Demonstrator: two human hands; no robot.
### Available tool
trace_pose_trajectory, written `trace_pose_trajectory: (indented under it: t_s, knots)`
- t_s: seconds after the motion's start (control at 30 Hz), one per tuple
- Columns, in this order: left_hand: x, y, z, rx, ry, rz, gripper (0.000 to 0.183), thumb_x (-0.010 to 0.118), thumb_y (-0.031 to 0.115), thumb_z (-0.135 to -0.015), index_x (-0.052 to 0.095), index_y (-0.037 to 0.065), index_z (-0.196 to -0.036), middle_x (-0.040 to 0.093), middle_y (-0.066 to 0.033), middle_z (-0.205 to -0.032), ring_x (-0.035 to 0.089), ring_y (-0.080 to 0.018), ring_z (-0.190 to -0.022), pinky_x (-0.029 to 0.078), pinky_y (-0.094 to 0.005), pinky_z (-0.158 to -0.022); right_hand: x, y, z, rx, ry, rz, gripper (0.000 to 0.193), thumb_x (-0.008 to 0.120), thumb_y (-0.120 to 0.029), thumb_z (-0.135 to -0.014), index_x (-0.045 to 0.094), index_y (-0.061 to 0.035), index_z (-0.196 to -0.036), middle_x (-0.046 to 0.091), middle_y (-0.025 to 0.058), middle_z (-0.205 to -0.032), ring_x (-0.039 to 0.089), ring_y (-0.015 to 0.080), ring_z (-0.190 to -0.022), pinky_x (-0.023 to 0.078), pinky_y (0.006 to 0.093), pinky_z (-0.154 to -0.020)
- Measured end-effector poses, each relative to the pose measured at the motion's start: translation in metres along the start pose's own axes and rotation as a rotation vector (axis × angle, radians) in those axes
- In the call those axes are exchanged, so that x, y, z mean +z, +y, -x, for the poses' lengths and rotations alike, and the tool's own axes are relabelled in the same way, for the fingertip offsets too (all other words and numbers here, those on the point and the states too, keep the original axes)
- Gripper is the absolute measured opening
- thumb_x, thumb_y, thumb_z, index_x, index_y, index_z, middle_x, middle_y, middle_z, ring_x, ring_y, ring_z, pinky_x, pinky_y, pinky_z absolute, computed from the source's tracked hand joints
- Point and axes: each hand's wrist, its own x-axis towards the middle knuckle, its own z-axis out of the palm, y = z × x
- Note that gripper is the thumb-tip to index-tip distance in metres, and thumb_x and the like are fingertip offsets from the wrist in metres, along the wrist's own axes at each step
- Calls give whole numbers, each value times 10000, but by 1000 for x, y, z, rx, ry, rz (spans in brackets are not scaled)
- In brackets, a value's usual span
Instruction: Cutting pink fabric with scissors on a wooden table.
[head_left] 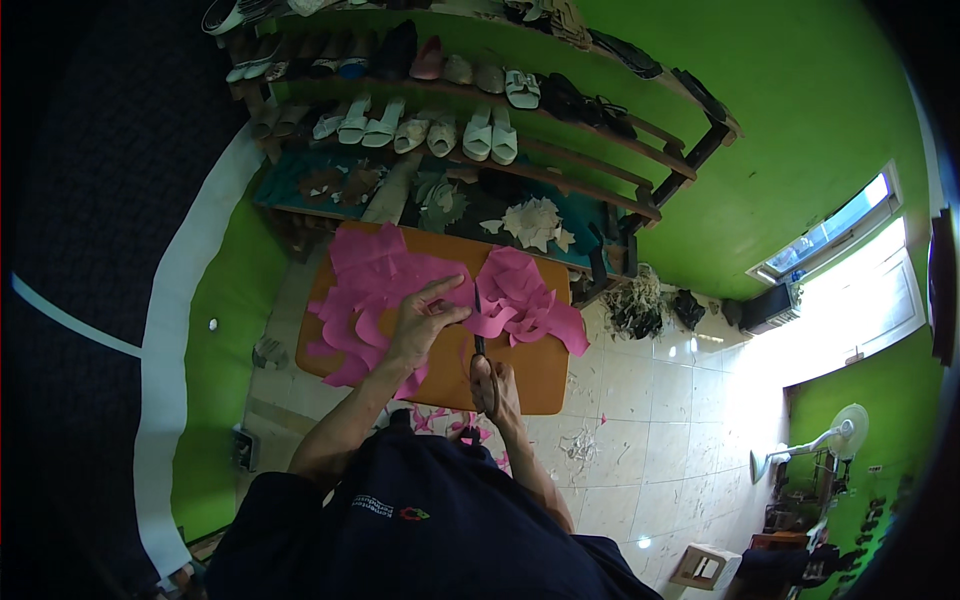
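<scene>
Scissors (481, 345) are clamped in the right hand (497, 388), blades pointed away into pink sheet (420, 290) lying on the board (535, 375), while beside the blades the sheet is pressed flat under the spread left hand (420, 325), so the cut line is kept taut.

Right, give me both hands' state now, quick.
Left hand: open, fingers spread, pressing the pink cut sheet material onto the orange board.
Right hand: closed around the handles of dark metal scissors, blades in the pink sheet.
</scene>
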Motion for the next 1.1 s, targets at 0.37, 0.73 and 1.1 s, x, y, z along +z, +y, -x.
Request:
trace_pose_trajectory:
  t_s: [0.37,0.73,1.1]
  knots:
    - [-2,-5,-2,4,46,55,530,745,-29,-815,602,60,-1318,678,7,-806,637,-58,-767,524,-203,-742,12,-7,7,-19,111,123,491,714,-514,-866,504,-100,-706,413,-63,-551,381,50,-422,306,237,-384]
    - [5,-10,10,-39,43,39,476,748,-40,-809,636,24,-1267,651,12,-783,618,-57,-744,525,-223,-770,9,-10,-2,-49,115,168,623,685,-613,-839,579,-2,-777,496,-6,-581,496,92,-474,416,265,-439]
    - [4,-5,14,-108,6,14,490,729,-27,-829,599,1,-1300,628,32,-753,605,-47,-726,519,-212,-782,6,-12,1,-35,131,209,586,651,-643,-850,506,-96,-695,432,-48,-546,418,63,-431,339,250,-402]
